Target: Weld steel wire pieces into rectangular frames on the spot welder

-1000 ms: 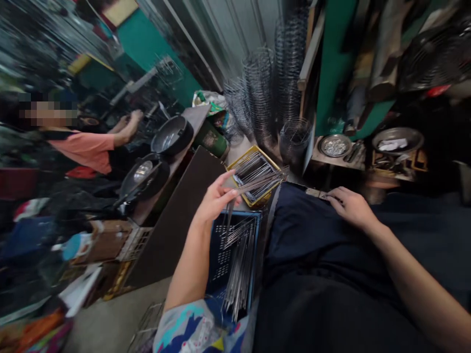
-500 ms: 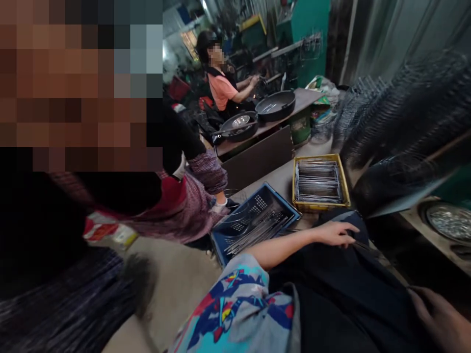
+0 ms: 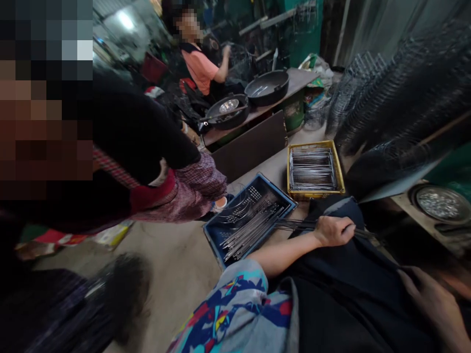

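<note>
My left hand (image 3: 333,230) is closed around a bundle of thin metal rods (image 3: 294,225) that lies across my dark lap, its ends reaching toward the blue crate (image 3: 225,221). That crate holds more loose rods (image 3: 250,229). Just beyond it a yellow crate (image 3: 340,171) is filled with neatly stacked rods. My right hand (image 3: 439,306) shows blurred at the lower right, resting on the dark cloth; its fingers are too smeared to read.
A person in dark top and plaid trousers sits close at my left (image 3: 147,162). Another person in an orange shirt (image 3: 200,66) works at a table with two black pans (image 3: 267,88). Stacks of wire rings (image 3: 386,98) stand at right; a metal bowl (image 3: 439,203) sits behind.
The view swung left, bringing the nearby person into sight. My left hand has left the crates, settled on my lap and closed around a bundle of rods.
</note>
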The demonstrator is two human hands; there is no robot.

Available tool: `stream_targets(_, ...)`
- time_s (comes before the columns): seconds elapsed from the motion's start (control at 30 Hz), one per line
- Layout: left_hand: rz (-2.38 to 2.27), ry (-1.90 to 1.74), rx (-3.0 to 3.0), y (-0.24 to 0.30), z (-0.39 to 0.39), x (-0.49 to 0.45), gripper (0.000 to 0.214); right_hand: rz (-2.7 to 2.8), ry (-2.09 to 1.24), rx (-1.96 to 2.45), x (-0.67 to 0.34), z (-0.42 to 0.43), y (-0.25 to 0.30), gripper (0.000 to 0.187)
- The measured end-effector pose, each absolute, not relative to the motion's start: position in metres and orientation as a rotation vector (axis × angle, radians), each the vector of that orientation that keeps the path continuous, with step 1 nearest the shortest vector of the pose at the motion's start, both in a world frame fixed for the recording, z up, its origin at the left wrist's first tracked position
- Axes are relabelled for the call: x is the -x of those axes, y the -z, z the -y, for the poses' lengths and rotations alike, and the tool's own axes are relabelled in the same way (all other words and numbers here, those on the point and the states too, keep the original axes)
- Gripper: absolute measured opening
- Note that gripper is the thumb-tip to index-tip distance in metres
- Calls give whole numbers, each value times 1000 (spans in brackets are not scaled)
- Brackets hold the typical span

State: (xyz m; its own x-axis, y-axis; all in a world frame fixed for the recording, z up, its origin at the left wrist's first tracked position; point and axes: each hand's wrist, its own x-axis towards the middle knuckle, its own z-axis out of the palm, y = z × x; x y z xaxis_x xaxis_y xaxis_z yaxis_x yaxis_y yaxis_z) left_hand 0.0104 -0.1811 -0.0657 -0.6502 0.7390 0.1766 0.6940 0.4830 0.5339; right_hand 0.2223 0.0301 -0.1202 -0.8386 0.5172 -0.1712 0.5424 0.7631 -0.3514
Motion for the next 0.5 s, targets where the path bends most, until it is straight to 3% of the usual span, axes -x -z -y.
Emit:
stream_targets(0.37,-2618,-981,-1395,80,180,-9,30,-2615,565,-985,-216,-34,123,62)
stream_targets(0.5,-2595,-1003,-1405,80,180,-9,31,-2616,609,-1000,-214,-34,121,59)
